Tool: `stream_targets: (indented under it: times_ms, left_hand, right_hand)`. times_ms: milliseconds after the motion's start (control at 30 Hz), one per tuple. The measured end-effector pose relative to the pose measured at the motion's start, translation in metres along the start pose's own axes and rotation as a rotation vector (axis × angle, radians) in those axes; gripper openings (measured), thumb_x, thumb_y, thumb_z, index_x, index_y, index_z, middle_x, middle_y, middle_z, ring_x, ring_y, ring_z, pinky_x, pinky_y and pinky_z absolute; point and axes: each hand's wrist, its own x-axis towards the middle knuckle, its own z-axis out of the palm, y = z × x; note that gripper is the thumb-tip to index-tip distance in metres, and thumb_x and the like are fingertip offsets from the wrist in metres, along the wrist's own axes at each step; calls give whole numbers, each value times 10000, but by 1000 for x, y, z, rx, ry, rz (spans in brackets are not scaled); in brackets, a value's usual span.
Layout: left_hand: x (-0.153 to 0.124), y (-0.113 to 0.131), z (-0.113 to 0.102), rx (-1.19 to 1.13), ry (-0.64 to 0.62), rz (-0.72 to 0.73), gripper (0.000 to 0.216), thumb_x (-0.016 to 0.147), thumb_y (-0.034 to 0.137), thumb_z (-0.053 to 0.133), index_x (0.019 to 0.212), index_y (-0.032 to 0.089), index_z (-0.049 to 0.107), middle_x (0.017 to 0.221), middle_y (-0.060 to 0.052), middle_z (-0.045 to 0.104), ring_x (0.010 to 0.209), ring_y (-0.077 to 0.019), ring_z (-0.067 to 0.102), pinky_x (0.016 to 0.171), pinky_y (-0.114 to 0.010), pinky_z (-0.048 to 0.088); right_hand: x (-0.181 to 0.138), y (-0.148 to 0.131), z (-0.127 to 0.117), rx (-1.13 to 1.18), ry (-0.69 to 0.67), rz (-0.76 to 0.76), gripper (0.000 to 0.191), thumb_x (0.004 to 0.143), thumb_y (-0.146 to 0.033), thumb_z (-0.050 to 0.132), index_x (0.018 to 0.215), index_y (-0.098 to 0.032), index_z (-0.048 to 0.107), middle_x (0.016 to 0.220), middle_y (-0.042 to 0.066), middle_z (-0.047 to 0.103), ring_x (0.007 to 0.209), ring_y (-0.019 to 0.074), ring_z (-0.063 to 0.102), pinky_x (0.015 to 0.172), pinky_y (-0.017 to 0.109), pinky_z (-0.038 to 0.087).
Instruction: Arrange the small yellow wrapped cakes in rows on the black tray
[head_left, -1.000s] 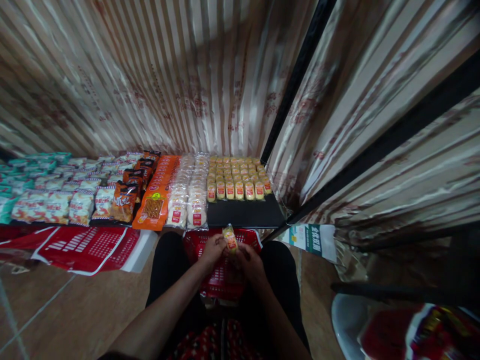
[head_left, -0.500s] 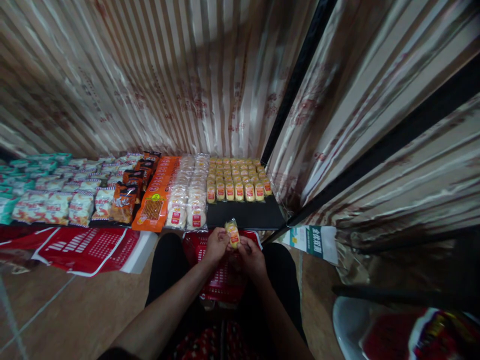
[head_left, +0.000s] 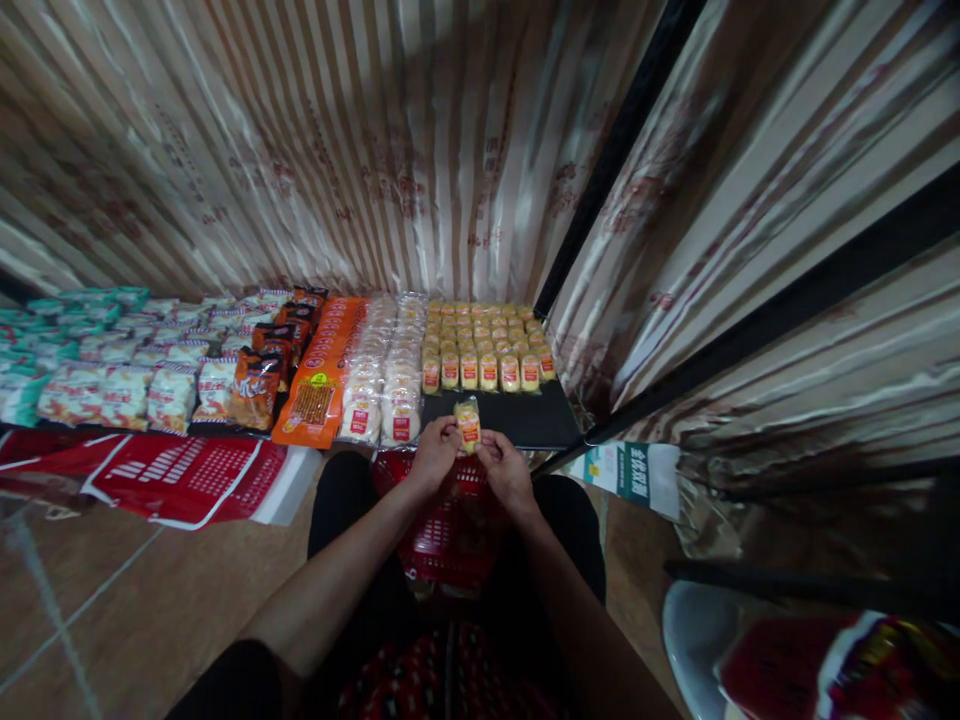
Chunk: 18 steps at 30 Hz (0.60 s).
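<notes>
A small yellow snack packet with a red label is pinched between both hands, upright at the front edge of the black shelf. My left hand grips its left side, fingers closed. On the right side, the thumb and fingers of my right hand hold its lower edge. Just beyond stand rows of matching yellow packets. Left of these lie two rows of clear-wrapped white round crackers. Below my hands, between my knees, is a red plastic basket; its inside is mostly hidden.
Farther left on the shelf are an orange snack bag, brown-orange packets, white packets and green ones. A black post rises at the shelf's right end. A white basin stands low at right.
Both hands have moved forward and up with the packet, from over the basket to the shelf's front edge. The packet is more upright now. The camera view has shifted slightly.
</notes>
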Motion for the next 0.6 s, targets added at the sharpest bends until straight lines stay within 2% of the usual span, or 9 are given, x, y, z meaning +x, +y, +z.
stream_targets:
  times_ms: [300, 600]
  left_hand:
    - [7, 10, 2, -37, 59, -39, 263, 746, 60, 548, 988, 156, 587, 1021, -73, 651, 686, -103, 587, 654, -215, 480]
    - [19, 9, 1, -62, 126, -12, 317, 683, 53, 602, 979, 164, 623, 1047, -75, 658, 802, -149, 609, 782, -273, 482]
  right_hand:
    - [17, -9, 9, -31, 16, -15, 256, 702, -387, 555, 873, -200, 592, 860, 65, 696, 776, 192, 663, 788, 345, 532]
    - [35, -12, 23, -87, 35, -36, 216, 709, -339, 558, 866, -196, 599, 849, 63, 695, 751, 195, 669, 774, 354, 540]
